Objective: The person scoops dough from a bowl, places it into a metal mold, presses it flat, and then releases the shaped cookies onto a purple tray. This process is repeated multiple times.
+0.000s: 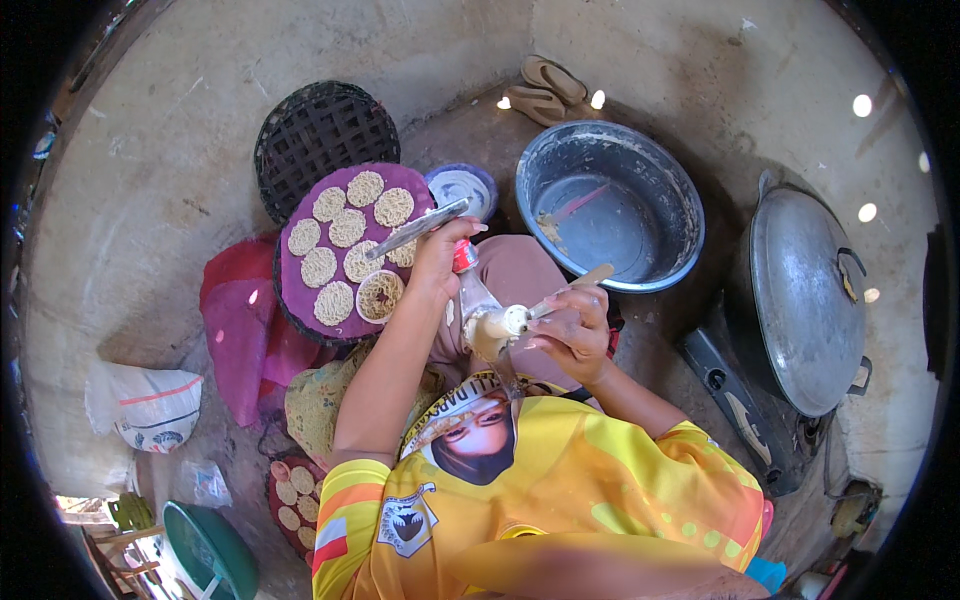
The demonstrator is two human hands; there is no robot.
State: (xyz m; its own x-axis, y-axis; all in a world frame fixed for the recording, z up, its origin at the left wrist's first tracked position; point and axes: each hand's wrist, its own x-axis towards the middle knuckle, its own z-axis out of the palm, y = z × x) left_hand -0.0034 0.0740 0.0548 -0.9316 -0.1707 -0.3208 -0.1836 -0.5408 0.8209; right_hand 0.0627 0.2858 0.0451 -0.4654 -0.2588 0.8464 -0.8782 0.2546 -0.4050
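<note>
My left hand [440, 262] is closed around a tube-shaped press [487, 325] with a red band and a grey bar-like handle. The press lies tilted over my lap, its white, dough-filled end facing my right hand. My right hand [574, 328] pinches a flat wooden stick [584, 284], whose lower end meets that white end. Left of my left hand, a round tray lined with purple cloth [290, 270] carries several pale discs of noodle-like strands [347, 228]. One portion sits inside a white ring [380, 297] at the tray's near edge.
A large dark basin [690, 215] with dough smears stands ahead right. Beyond the tray is a woven basket [325, 140], with a blue-white bowl [463, 187] beside it. A big lidded metal pot [810, 300] sits on a stove [735, 400] at right. Another disc-laden tray [285, 515] lies near left.
</note>
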